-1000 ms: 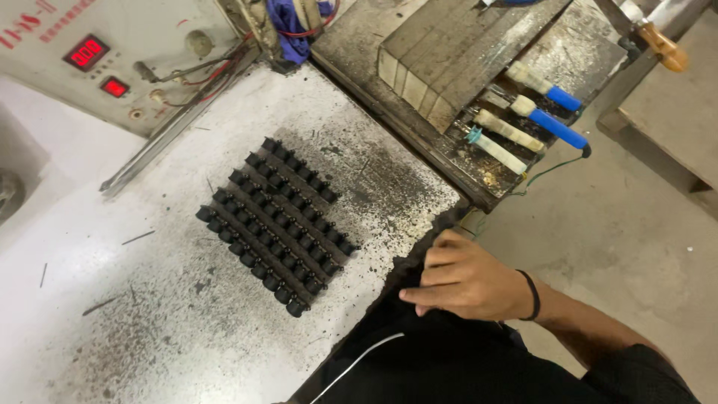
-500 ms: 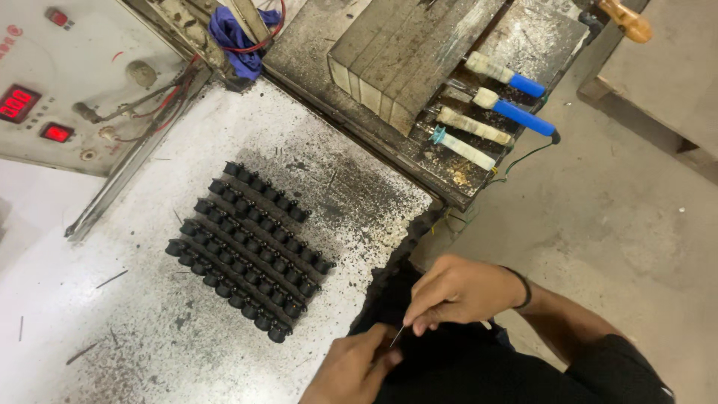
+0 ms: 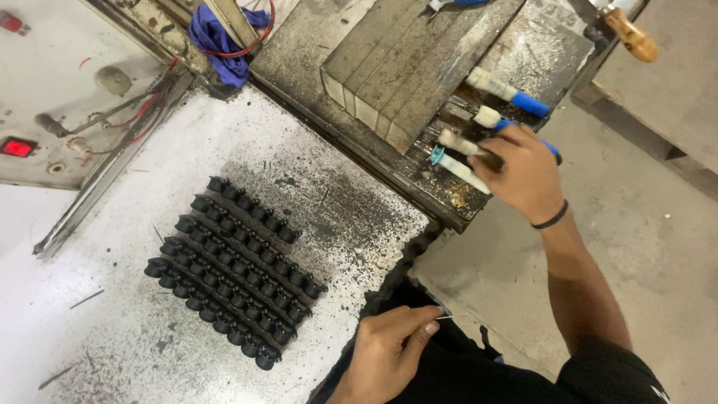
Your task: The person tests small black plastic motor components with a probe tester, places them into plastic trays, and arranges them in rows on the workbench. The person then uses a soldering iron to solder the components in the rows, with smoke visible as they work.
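My right hand (image 3: 523, 170) reaches up to a row of pale-handled brushes with blue ends (image 3: 502, 88) on a grimy metal shelf, and its fingers close round one pale handle (image 3: 464, 144). My left hand (image 3: 389, 350) rests low by the table's edge, pinching a thin white wire (image 3: 447, 317) between thumb and fingers. A block of several rows of small black moulded parts (image 3: 232, 265) lies on the soot-stained white table (image 3: 112, 337), to the left of my left hand.
A stack of grey metal blocks (image 3: 404, 67) sits on the shelf beside the brushes. A blue cloth (image 3: 221, 41) and red wires lie at the back. A control box with a red lit display (image 3: 16, 146) stands at left. A wooden-handled tool (image 3: 630, 34) is top right. Concrete floor at right.
My right hand has left my lap and gone up to the brushes on the shelf. My left hand has come into view, holding the thin wire.
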{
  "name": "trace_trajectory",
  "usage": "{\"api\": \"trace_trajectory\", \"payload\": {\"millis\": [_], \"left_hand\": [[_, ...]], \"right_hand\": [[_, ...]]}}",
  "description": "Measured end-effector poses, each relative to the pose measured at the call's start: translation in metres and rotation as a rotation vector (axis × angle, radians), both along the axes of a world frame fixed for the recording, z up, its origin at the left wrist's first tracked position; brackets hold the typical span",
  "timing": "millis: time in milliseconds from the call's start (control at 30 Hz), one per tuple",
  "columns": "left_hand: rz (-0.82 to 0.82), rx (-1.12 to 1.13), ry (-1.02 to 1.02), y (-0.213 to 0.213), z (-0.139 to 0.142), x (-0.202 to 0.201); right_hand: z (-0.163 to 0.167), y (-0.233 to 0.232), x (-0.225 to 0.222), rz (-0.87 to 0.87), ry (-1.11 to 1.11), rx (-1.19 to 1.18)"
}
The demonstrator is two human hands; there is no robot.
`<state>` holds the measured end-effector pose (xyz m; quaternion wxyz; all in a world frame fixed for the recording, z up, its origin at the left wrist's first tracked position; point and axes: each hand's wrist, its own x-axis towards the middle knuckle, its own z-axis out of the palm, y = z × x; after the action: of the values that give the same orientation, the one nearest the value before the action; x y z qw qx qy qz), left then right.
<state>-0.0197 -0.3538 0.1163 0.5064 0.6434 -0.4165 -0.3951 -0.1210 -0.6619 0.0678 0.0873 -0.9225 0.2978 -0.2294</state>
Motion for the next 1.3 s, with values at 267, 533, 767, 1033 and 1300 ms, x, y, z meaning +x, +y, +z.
{"api": "trace_trajectory", "payload": {"millis": [267,533,767,1033,1300], "left_hand": [[0.121,0.05,0.069,-0.017,-0.006,0.009],[0.208,-0.213,0.191,-0.018,-0.019,0.025],[0.568,-0.39,0.313,-0.015,-0.037,0.054],[0.542,-0.274,0.137,0.017,-0.005,0.079],[0.809,0.048,-0.841,0.044,-0.024,0.139]], "right_hand": [[-0.014,0.049,-0.089,-0.042,-0.359,0.278],[-0.022,0.15,-0.018,0.165,-0.454,0.669],[-0.039,0.187,0.002,0.614,-0.226,0.46],[-0.029,0.133,0.072,0.622,-0.675,1.253],[0.004,0.097,0.067,0.504,-0.354,1.152]]}}
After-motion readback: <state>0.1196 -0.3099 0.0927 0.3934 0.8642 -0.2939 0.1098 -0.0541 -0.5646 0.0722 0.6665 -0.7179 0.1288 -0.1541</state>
